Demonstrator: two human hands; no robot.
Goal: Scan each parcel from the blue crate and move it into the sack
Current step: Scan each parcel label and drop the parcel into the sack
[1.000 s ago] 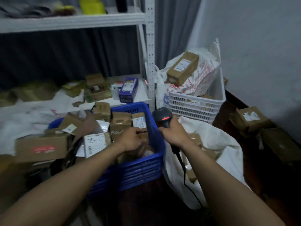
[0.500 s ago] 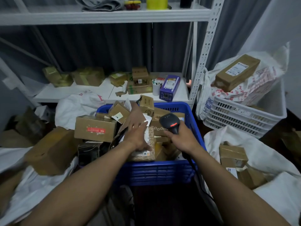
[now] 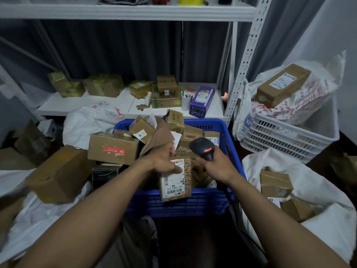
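Observation:
The blue crate stands in front of me, piled with brown cardboard parcels. My left hand grips the top of a small patterned parcel with a white barcode label, held upright over the crate's near rim. My right hand holds a black barcode scanner, its red light on, just right of the parcel and above the crate. The white sack lies open at the right with a few parcels inside.
A white crate with a bag and a long box on top stands at the back right. A white metal shelf behind the crate holds boxes. More boxes and white bags lie at the left.
My left hand has lifted the labelled parcel out of the pile to the crate's near rim. The view swung left from the sack to the crate.

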